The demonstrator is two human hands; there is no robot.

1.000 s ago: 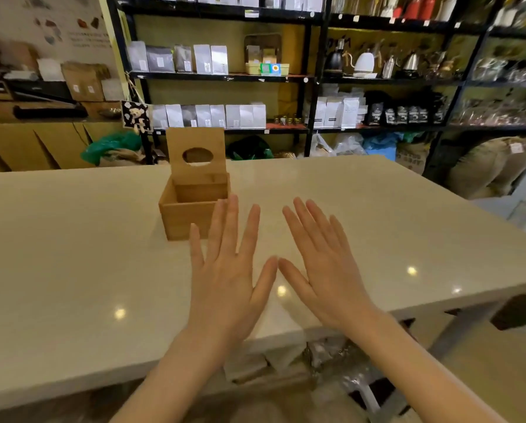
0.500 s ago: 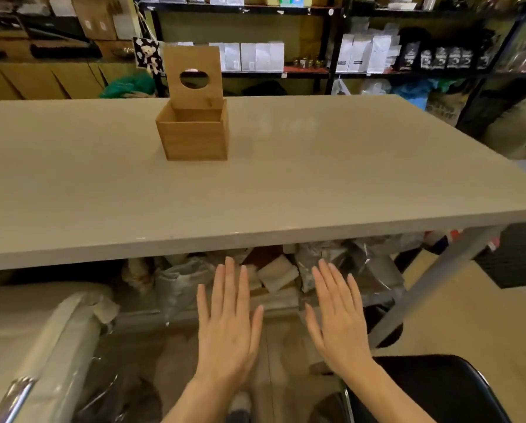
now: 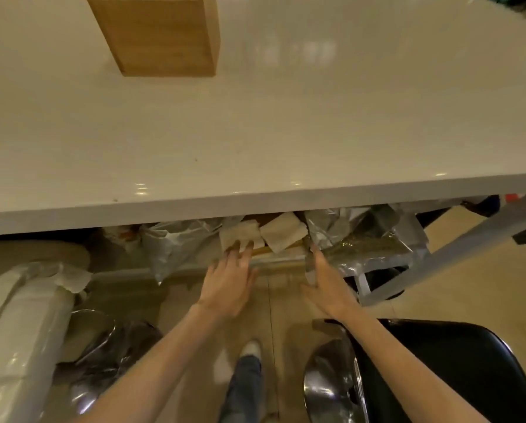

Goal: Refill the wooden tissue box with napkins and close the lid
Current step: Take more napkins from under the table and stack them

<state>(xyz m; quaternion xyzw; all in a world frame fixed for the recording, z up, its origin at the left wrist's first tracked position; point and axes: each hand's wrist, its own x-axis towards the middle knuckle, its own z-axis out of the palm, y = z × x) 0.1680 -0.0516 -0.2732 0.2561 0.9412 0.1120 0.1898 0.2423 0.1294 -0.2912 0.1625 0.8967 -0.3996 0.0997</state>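
Napkins [image 3: 240, 238]: two pale folded stacks on a low shelf [image 3: 274, 264] under the near edge of the worktop [image 3: 255, 132], wedged among silver foil bags [image 3: 176, 245]. The second stack [image 3: 283, 235] lies just beside the first, tilted, its far part hidden beneath the worktop edge.

Handling, as judged: soft, light, loosely layered paper; likely to fan or shed sheets if pinched at one corner. Best taken across the whole stack, thumb below and fingers above, squeezed lightly.

Left hand [image 3: 229, 282]: fingers straight and slightly spread, tips touching the near edge of the first stack; nothing gripped.

Right hand [image 3: 327, 283]: fingers straight, close together, reaching beside the foil bags at the shelf front; holding nothing.

Wooden tissue box [image 3: 160, 35]: on the worktop, well back from its near edge, towards the left; only the front wall shows, lid out of view.

Black chair [image 3: 457, 370]: near right, on the floor.
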